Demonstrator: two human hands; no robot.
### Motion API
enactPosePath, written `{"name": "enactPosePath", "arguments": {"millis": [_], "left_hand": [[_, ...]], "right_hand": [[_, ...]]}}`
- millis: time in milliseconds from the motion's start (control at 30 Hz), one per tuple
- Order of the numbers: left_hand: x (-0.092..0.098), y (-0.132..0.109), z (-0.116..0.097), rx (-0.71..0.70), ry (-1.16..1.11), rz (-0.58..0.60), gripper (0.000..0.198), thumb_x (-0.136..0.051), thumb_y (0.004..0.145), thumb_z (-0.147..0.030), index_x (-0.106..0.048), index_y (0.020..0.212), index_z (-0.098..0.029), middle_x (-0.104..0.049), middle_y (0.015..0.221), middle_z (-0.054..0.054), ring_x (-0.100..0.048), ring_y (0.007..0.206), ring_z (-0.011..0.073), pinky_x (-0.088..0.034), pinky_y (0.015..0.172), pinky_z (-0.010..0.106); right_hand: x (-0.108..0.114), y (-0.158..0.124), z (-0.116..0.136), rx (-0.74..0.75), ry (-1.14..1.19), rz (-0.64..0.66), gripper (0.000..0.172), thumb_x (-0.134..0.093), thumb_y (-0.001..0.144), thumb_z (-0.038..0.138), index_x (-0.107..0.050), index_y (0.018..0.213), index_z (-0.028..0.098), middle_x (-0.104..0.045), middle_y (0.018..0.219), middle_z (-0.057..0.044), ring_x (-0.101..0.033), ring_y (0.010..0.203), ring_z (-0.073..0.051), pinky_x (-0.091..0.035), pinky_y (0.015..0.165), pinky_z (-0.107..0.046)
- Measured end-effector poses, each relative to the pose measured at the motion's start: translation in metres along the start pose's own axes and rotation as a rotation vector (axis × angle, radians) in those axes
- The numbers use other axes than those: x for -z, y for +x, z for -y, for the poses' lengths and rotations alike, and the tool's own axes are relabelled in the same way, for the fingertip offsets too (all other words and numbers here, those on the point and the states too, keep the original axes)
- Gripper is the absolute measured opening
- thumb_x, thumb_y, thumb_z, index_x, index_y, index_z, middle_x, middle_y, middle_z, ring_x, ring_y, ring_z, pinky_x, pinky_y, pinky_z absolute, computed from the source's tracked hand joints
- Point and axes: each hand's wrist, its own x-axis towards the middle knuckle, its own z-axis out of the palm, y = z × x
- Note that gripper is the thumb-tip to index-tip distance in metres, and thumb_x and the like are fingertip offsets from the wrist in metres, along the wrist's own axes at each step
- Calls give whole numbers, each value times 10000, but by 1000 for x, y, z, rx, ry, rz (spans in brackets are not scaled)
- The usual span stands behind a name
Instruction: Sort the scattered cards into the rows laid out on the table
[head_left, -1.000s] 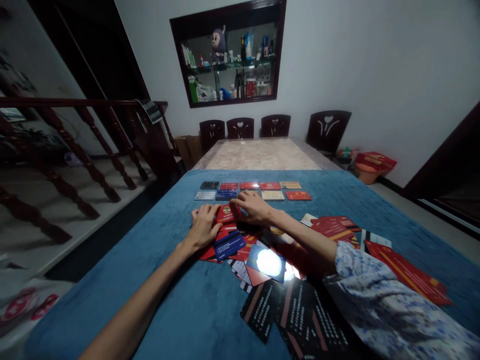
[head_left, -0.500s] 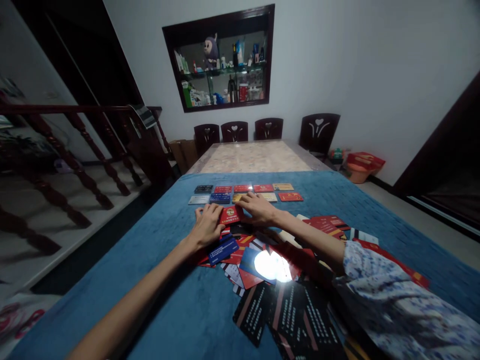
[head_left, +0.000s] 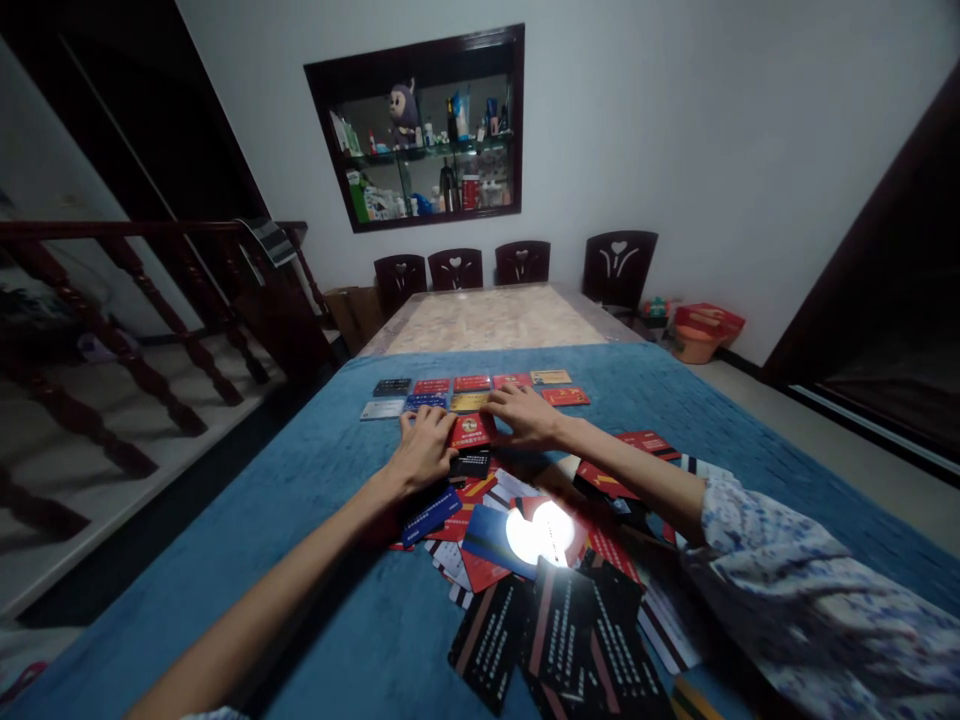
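Between my two hands is a red card (head_left: 470, 430) with a round emblem. My left hand (head_left: 424, 446) grips its left edge, fingers bent over it. On the other side my right hand (head_left: 525, 415) holds the right edge of the same card. Just beyond them, cards lie in two rows, among them a yellow card (head_left: 469, 402) and a black card (head_left: 392, 387). Nearer to me is a loose, overlapping heap with a blue card (head_left: 431, 515), black cards (head_left: 559, 625) and red ones. Glare hides part of the heap.
A blue cloth (head_left: 300, 470) covers the near part of the table, with a bare patterned tabletop (head_left: 495, 318) beyond. Chairs (head_left: 523, 262) stand at the far end. A stair railing (head_left: 150, 290) is at the left, a red bag (head_left: 709, 320) on the floor at the right.
The view has shifted slightly. The red card and both hands have moved a little to the right relative to the heap, uncovering more of a black card below them.
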Motion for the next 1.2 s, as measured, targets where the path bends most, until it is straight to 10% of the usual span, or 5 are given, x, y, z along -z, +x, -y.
{"name": "enactPosePath", "arguments": {"millis": [1200], "left_hand": [[-10,142,-25,11,122,169,348,-565,820,-223,-593,1165,-190,-574,1246,145,-416,1228,336,-349,972,537]], "right_hand": [[23,16,-92,-257,-71,135,381,-608,832,321,-649,1186,185,-570,1270,-169,-443,1216,-345,-444,878,-426]]}}
